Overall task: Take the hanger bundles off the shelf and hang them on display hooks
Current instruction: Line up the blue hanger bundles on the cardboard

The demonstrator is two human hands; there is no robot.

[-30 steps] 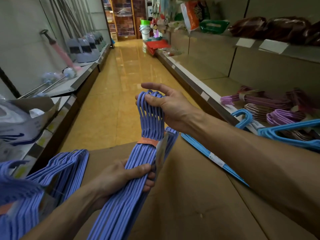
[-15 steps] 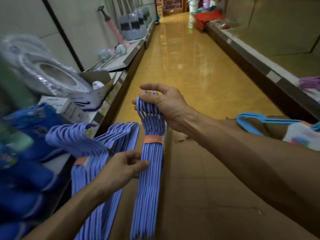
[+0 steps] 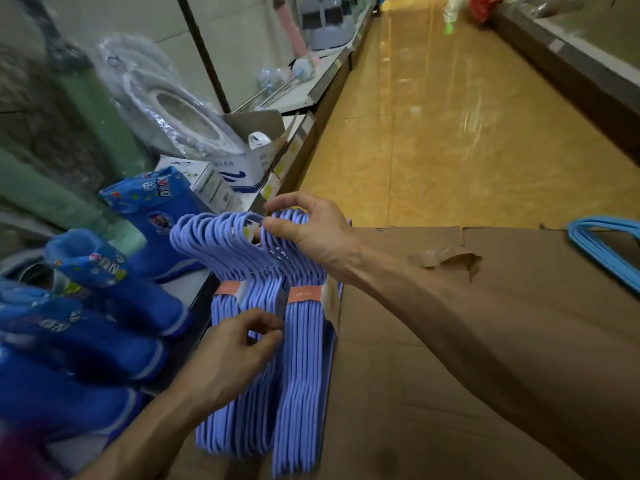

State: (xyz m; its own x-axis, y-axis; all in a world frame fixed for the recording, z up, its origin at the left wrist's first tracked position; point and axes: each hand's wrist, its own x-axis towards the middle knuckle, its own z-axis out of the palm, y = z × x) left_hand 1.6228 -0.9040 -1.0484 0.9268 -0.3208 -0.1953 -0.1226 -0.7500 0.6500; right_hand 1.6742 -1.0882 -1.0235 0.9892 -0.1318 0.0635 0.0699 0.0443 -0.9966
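- Periwinkle-blue hanger bundles (image 3: 298, 341), each wrapped in an orange paper band (image 3: 304, 294).
- Royal-blue children's boots (image 3: 152, 216) at left, printed with cartoon badges and coloured dots.
- Plain brown cardboard box (image 3: 450, 358).
- Sky-blue hangers (image 3: 602, 244) at far right.
- Glossy amber-yellow floor tiles (image 3: 433, 133).

We see our right hand (image 3: 311, 237) at the hooks of a hanger bundle (image 3: 301, 344), just right of another bundle (image 3: 225, 258). Our left hand (image 3: 239, 355) is below. Boots (image 3: 152, 216) lie left, a cardboard box (image 3: 450, 341) right.
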